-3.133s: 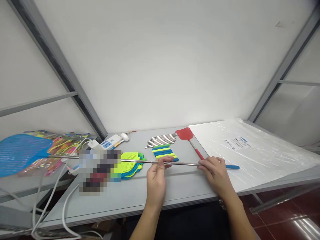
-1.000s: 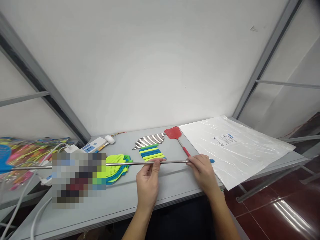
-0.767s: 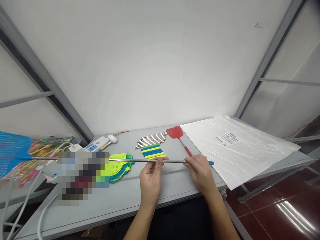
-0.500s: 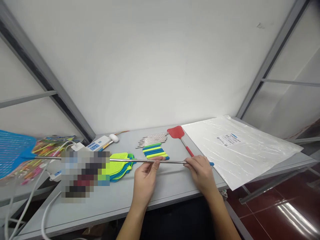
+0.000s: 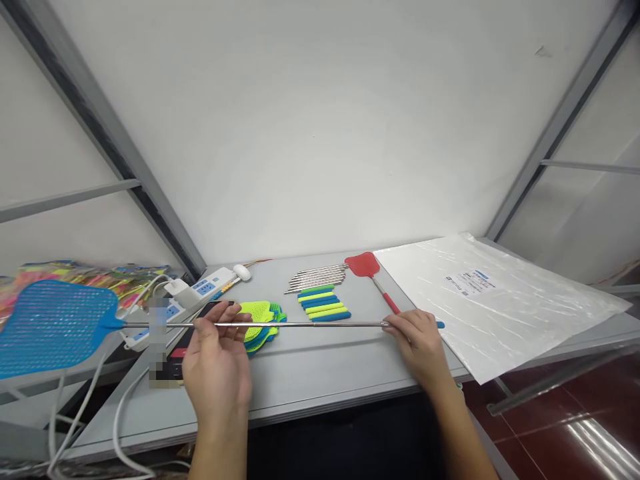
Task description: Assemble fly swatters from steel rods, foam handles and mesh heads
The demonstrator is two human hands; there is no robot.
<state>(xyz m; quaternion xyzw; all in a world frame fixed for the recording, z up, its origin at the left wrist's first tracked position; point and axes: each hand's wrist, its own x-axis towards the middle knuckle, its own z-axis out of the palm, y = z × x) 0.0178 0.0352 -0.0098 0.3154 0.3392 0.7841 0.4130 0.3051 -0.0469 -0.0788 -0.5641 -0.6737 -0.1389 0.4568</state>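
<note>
A blue fly swatter (image 5: 63, 327) with a long, drawn-out metal rod lies level across the view, its head far left. My left hand (image 5: 217, 360), palm up, holds the thin rod between thumb and fingers, nearer the head. At the other end my right hand (image 5: 417, 340) is closed round the handle, whose blue tip sticks out past the fingers. Behind the rod lie a stack of yellow-green, green and blue swatter heads (image 5: 257, 312), a row of coloured handle grips (image 5: 323, 304) and several metal rods (image 5: 316, 277). A red fly swatter (image 5: 364, 265) lies close behind my right hand.
A large white plastic-wrapped sheet (image 5: 500, 313) covers the right of the grey table (image 5: 320, 380). Power strips (image 5: 203, 288) with white cables stand at the left, beside bagged colourful items (image 5: 100, 277). A dark box, partly blurred, sits behind my left hand.
My left hand has slid left along the rod toward the swatter head, its palm turning up. My right hand keeps its hold on the handle. The view has shifted slightly.
</note>
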